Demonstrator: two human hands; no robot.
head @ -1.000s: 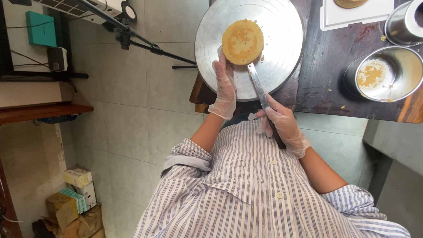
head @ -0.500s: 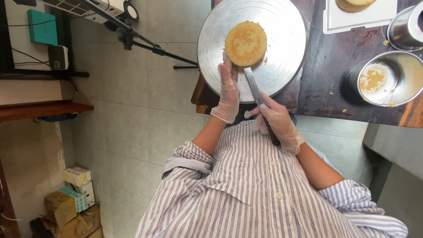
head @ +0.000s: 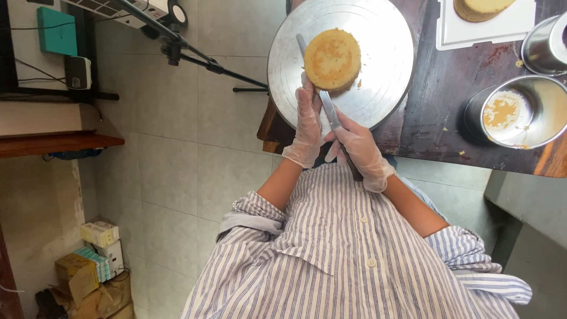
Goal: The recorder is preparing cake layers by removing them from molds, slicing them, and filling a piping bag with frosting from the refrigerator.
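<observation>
**Slicing into a soft sponge round on the steel turntable**

Working from largest to smallest, we started with the dark wooden table point(head: 437, 118), worn and crumb-flecked, at the top of the view. On it sat the round steel turntable point(head: 384, 77), smooth, ringed with fine grooves, and in our judgement heavy and stiff enough to stay put under sideways pressure. At about three o'clock from it stood a steel bowl point(head: 520, 112) with batter-coloured residue inside, and at one o'clock a white board point(head: 472, 29) carried another cake piece.

Near the turntable's centre lay the sponge cake point(head: 332, 59), a golden, porous disc with a crumbly edge. We judged it light, soft and fragile: best steadied with flat fingers at the side or top, never pinched, since it would likely compress or tear.

Our left hand point(head: 308, 127), in a thin clear glove, reached up with fingers extended to the cake's six-o'clock edge, touching or nearly so; we could not tell which. Our right hand point(head: 357, 147), also gloved, was closed around the handle of a long knife point(head: 316, 77), whose narrow, rigid metal blade ran toward eleven o'clock along the cake's nine-o'clock side. The gloves looked slippery, so a firm hold on the handle seemed wise.
</observation>
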